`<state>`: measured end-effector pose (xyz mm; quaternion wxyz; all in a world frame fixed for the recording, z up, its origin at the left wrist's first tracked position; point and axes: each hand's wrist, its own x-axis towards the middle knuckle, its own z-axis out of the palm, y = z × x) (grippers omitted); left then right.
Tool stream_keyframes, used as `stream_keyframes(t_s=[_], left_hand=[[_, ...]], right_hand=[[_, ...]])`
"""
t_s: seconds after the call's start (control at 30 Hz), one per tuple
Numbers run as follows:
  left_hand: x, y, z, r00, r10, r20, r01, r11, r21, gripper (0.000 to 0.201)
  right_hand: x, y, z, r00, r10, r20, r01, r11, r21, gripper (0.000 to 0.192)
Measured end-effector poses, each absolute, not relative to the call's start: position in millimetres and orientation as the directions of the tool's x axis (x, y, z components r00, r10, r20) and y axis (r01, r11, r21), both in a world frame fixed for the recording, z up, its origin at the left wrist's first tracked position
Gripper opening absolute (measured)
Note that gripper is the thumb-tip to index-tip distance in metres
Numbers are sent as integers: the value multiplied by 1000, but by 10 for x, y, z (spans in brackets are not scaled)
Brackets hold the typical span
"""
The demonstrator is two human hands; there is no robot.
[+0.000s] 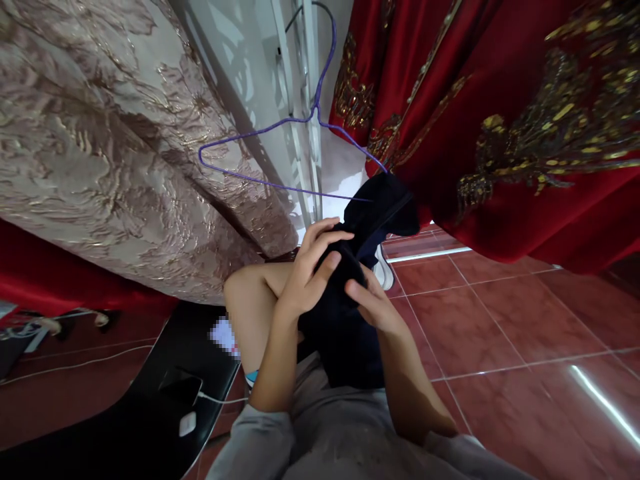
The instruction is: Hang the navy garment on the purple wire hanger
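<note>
A dark navy or black garment (pixel 345 340) lies over my lap and rises between my two hands. My left hand (pixel 313 270) holds its left side, thumb and fingers bent over a fold of the cloth. On the right side, my right hand (pixel 373 300) grips the cloth with the thumb on top; its other fingers are mostly hidden. A purple wire hanger (pixel 265 180) has its right end inside the upper part of the garment, while its left end is bare. The hook points up near a white metal stand.
A pinkish embossed gown (pixel 120 153) hangs at left, a red gown (pixel 500 133) with gold sequins at right. The white stand (pixel 310 167) rises behind the hanger. A black bench (pixel 125 393) bears a phone (pixel 183 387) on a cable and a small white case (pixel 187 424). Red tiles (pixel 500 320) cover the floor.
</note>
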<state>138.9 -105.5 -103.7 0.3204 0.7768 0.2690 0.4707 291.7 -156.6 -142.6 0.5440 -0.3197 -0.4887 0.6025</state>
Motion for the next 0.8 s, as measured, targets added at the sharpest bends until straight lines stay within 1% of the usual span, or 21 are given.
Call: stream_keyframes(t_s=[0.07,0.1,0.13,0.2,0.23,0.3,0.33,0.37,0.4,0.43,0.47,0.5,0.53,0.57,0.6,0.63,0.67,0.7,0.73,0.8], left_hand=[[1394,-895,-1061,558,645,521,32,-645,764,42],[1400,-827,-1094,629,605,488,-6,-625,781,47],[1408,-772,-1140,682,576,450,-25,-598,801,50],[1414,-703,-1265,716,575,396,-20,-550,835,51],[1406,-687,-1337,710,592,383,-9,-536,844,48],[1349,-678,-1479,705,616,351,11,-505,863,34],[1296,-679,-1537,713,625,317,23,-473,881,26],[1227,-683,-1577,701,658,276,32,-415,909,18],[1144,-689,-1593,658,715,235,33,-339,940,12],[1049,-697,-1580,584,787,198,22,-259,966,12],[948,-709,-1535,473,863,178,-20,-191,981,15],[845,-724,-1458,331,926,181,-95,-158,983,20],[744,-743,-1351,183,961,206,-189,-171,967,24],[651,-767,-1222,62,967,249,-277,-223,935,27],[568,-795,-1081,-23,955,297,-347,-286,893,27],[498,-826,-940,-60,939,338,-386,-334,860,27],[442,-859,-809,-35,927,372,-386,-356,851,28],[401,-895,-699,49,921,387,-337,-350,874,29],[376,-934,-617,168,918,360,-243,-315,917,30],[371,-1020,-551,390,903,181,27,-207,978,30]], right_hand=[[2937,-1576,-1299,-215,976,34,-340,-42,-939,49],[2966,-1578,-1235,-233,972,-3,-322,-80,-943,44],[3007,-1580,-1175,-265,964,-10,-289,-90,-953,35],[3120,-1590,-1063,-355,933,57,-193,-13,-981,16],[3188,-1594,-1008,-393,912,113,-147,59,-987,12],[3326,-1584,-888,-419,882,216,-83,200,-976,16],[3388,-1559,-822,-401,880,254,-56,253,-966,18],[3441,-1512,-753,-359,887,291,-27,302,-953,22],[3481,-1440,-687,-297,895,333,10,352,-936,26],[3506,-1343,-628,-220,897,383,50,403,-914,30],[3513,-1223,-580,-143,888,438,94,453,-887,31],[3503,-1083,-549,-80,868,490,133,497,-858,28],[3472,-930,-538,-42,847,531,166,530,-832,21],[3422,-772,-549,-47,831,555,187,553,-812,12],[3355,-615,-582,-82,823,562,197,566,-801,12],[3273,-465,-634,-124,821,557,201,570,-796,16],[3183,-325,-704,-150,820,552,196,572,-797,18],[3091,-197,-786,-150,827,542,186,562,-806,17],[3006,-81,-876,-134,839,527,174,543,-822,15],[2876,109,-1055,-108,879,463,158,475,-865,12]])
